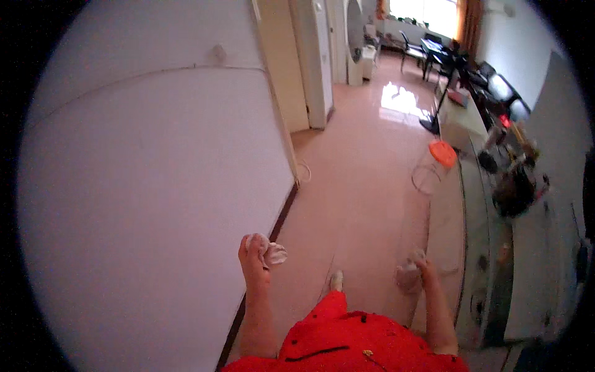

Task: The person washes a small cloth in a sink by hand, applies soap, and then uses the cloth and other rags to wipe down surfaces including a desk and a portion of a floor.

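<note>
My left hand (252,260) is held out beside the white wall, its fingers closed round a crumpled white cloth (276,255). Part of the cloth hangs out on the inner side of the hand. Over the floor to the right, my right hand (425,266) is closed on a pale, see-through thing (407,276), perhaps a plastic bag; it is too blurred to name surely. The two hands are well apart. Below them show my red clothing (365,347) and one light shoe (336,281).
A pink tiled floor (356,180) runs ahead between the wall (149,186) and a long low cabinet (447,229). Beside the cabinet is an orange round thing (442,153). Farther along are a black stand (431,124), a doorway (284,68), and a dark table (437,48) with chairs.
</note>
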The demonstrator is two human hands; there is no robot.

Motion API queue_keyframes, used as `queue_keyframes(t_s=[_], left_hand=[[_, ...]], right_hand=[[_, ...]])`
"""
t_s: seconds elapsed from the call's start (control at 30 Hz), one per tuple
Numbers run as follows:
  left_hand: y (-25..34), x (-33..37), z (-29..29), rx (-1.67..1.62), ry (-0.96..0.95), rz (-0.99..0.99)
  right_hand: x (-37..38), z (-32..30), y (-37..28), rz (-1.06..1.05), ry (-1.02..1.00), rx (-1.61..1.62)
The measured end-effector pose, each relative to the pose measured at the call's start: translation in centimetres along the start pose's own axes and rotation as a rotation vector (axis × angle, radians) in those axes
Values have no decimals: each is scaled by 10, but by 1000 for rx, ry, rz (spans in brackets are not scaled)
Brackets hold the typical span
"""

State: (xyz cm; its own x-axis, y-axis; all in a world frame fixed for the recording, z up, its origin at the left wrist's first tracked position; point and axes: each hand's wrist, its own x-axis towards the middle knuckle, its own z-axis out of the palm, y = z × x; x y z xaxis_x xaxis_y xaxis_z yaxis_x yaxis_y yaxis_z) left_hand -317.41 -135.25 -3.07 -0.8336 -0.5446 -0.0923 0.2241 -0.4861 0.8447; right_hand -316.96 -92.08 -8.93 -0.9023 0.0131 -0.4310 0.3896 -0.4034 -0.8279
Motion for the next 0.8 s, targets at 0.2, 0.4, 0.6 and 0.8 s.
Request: queue_keyframes(t_s=[0.2, 0.4, 0.6, 0.8], left_hand=[[48, 135, 157, 195, 23, 360], [80, 287, 217, 342, -8, 578], [113, 422, 270, 255, 18, 765], [153, 496, 251, 251, 241, 839]], right_hand=[[55, -167, 89, 222, 333, 68], [122, -214, 98, 454, 500, 99], [255, -241, 53, 502, 490, 74], [413, -254, -44, 377, 322, -40]])
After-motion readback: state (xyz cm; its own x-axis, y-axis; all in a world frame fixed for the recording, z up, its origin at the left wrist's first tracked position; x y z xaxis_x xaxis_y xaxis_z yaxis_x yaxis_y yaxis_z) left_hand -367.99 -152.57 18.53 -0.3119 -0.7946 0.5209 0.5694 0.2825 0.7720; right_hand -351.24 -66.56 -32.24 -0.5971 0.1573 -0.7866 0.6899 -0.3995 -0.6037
